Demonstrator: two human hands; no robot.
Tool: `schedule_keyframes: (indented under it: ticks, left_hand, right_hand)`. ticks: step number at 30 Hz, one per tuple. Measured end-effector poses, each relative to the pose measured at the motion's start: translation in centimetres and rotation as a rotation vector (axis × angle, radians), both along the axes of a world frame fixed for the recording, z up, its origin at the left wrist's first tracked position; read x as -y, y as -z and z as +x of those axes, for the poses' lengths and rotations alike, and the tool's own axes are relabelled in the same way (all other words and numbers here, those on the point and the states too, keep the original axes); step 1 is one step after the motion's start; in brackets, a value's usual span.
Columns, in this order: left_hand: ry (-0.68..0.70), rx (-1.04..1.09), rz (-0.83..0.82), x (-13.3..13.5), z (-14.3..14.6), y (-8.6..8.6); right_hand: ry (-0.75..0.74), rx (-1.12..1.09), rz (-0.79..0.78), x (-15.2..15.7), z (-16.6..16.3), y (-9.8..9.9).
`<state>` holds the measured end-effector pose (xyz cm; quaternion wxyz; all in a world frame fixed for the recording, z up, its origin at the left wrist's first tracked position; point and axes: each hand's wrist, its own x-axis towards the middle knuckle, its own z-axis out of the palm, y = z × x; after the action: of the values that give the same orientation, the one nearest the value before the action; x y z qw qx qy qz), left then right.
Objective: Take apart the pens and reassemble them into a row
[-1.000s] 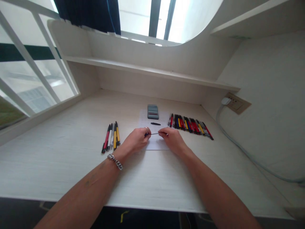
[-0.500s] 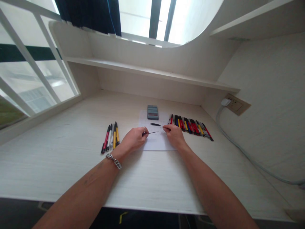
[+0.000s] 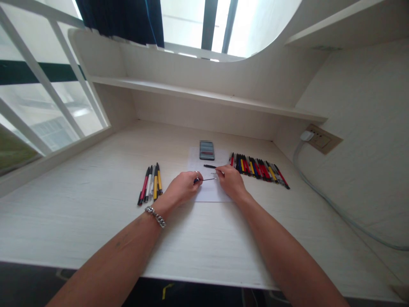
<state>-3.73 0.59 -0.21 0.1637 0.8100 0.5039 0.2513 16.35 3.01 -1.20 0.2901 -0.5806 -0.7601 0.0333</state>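
- The left grip [image 3: 184,186], over the left part of the paper [image 3: 209,195], pinches a thin rod [image 3: 208,179] between thumb and fingers.
- The rod points across the middle of the paper toward the right grip [image 3: 231,180]; its dark end sits in the left fingers, and its other end reaches just beside the right fingertips. I cannot tell whether they touch.
- The right grip, over the right part of the paper, is pressed together on a small piece [image 3: 213,173] that juts out above the paper; it is too small to identify.
- A black barrel [image 3: 209,166] lies on the paper beyond the rod, its right end partly hidden by the right fingers.
- A grey box [image 3: 207,150] sits across the paper's far edge.
- Five pens [image 3: 155,183] lie side by side, left of the paper: red, white, clear and two yellow.
- A long row of pens [image 3: 260,170] in red, black, yellow, blue and clear starts at the paper's right side, near the right grip.
- The hands hide parts of the paper's left and right edges.
- The counter [image 3: 96,221] spreads around the paper; well to its right, a cable [image 3: 348,222] runs from a plug [image 3: 307,136] in the wall.
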Motion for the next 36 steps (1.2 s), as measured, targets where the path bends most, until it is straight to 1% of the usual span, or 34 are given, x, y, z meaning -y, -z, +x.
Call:
schedule_keyframes:
  ticks: [2,5,7,9,12,16,18,22,31,34,36]
  left_hand:
    - [0.006,0.005,-0.005,0.0,0.0,0.0]
    - [0.032,0.015,-0.006,0.1,0.0,-0.1]
    - [0.057,0.023,-0.001,0.1,0.1,-0.1]
    - [0.074,0.036,0.001,0.1,0.1,-0.2]
    - [0.059,0.042,-0.004,0.0,-0.1,-0.4]
    - [0.019,0.030,0.008,-0.2,-0.3,-0.5]
    - [0.003,0.030,0.018,-0.3,-0.5,-0.5]
    - [-0.009,0.049,0.008,-0.4,-0.8,-0.4]
    - [-0.012,0.123,-0.050,-0.2,-0.4,-0.6]
    - [-0.016,0.099,-0.055,-0.2,-0.3,-0.7]
    - [-0.006,0.098,-0.066,-0.1,-0.2,-0.7]
  right_hand:
    - [-0.113,-0.035,0.013,0.7,-0.1,-0.4]
    - [-0.269,-0.032,-0.032,1.9,-0.3,-0.9]
    - [-0.309,-0.020,-0.056,2.4,-0.3,-1.0]
    - [-0.313,-0.030,-0.053,2.5,-0.1,-1.1]
    - [-0.297,-0.082,-0.047,2.2,0.6,-1.3]
    - [-0.259,-0.178,-0.079,1.5,2.2,-1.3]
    - [-0.211,-0.201,-0.076,1.2,3.1,-1.3]
    - [-0.060,-0.184,-0.060,0.8,3.9,-1.0]
    - [0.039,0.112,-0.063,0.6,1.5,0.1]
    - [0.085,0.095,-0.026,0.8,1.2,0.0]
    - [0.069,-0.002,0.006,1.1,1.0,-0.4]
